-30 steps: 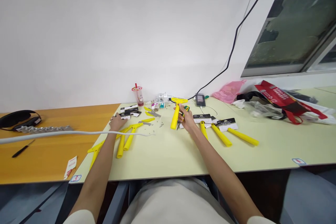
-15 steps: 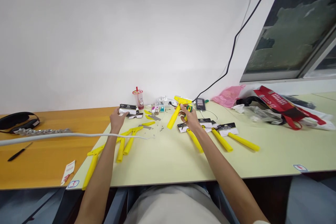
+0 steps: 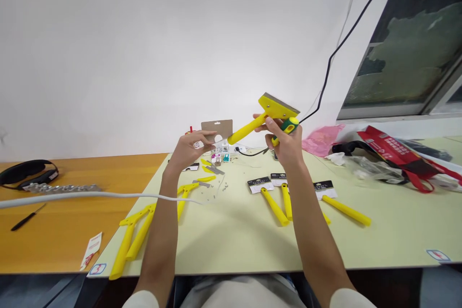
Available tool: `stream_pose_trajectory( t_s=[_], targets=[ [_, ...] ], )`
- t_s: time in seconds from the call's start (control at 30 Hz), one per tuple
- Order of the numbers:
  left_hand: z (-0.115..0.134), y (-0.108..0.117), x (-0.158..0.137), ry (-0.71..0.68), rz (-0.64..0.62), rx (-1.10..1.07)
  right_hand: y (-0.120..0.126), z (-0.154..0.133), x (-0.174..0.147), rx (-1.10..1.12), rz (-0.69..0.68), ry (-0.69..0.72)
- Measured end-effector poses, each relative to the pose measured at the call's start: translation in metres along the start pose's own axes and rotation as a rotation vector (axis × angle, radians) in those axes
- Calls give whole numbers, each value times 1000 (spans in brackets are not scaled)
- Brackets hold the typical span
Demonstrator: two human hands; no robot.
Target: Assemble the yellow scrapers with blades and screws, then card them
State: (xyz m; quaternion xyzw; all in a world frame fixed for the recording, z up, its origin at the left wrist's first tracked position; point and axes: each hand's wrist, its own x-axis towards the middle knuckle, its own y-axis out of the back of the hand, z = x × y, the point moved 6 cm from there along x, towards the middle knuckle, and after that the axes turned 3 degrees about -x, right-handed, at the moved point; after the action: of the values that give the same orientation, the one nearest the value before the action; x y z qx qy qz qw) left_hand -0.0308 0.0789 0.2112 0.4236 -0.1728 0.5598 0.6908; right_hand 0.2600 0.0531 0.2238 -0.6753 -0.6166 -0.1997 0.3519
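My left hand [image 3: 190, 148] pinches a folded cardboard packaging card [image 3: 222, 127], its brown side and hanging hole showing. My right hand [image 3: 287, 142] is closed around a yellow scraper [image 3: 249, 128] with a metal blade and two screws in its head. A green and yellow screwdriver [image 3: 288, 126] is gripped in that same hand. The scraper's handle end points left and meets the card's right edge; whether it is inside the card I cannot tell. Below the hands, loose blades [image 3: 214, 169] and tiny screws [image 3: 225, 186] lie on the table.
Yellow scraper bodies [image 3: 124, 245] lie at the left, partly behind my left forearm. Carded scrapers [image 3: 274, 207] lie at the right. A white cable [image 3: 108, 194] crosses the left side in front. A pink bag [image 3: 321, 140] and a red bag [image 3: 397, 151] are at far right.
Both hands have risen and come closer together. The card has been lifted and turned so its brown side shows. The scraper has tilted, its head now up and right.
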Motion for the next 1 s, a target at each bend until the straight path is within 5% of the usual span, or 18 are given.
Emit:
stream_pose_trajectory(
  t_s=[0.4, 1.0],
  targets=[
    [15, -16, 1, -90, -121, 61, -5, -5, -6, 23, -58, 28],
    [51, -23, -3, -234, 62, -106, -41, 15, -19, 9, -194, -194]
  ],
)
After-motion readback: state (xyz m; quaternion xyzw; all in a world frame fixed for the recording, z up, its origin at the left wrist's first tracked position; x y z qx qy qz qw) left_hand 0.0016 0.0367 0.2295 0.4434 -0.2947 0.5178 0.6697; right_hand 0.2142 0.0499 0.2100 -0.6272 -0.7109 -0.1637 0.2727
